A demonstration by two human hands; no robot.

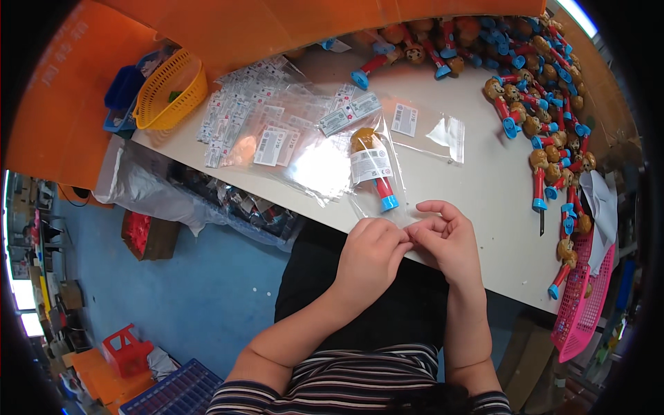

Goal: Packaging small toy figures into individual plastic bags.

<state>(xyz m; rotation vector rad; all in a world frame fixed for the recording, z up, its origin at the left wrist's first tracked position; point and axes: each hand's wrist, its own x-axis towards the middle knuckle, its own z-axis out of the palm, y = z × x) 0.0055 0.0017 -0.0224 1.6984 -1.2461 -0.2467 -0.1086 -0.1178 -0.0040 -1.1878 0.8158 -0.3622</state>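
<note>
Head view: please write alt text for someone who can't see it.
A person's left hand and right hand meet at the fingertips by the near end of a clear plastic bag holding a brown-headed, red-and-blue plastic figure. On the pale table, a heap of similar figures lies right, and flat clear bags with white labels lie left.

Glossy plastic film bag (366,201), smooth shiny plastic figure (383,187), smooth matt tabletop (498,228)
</note>
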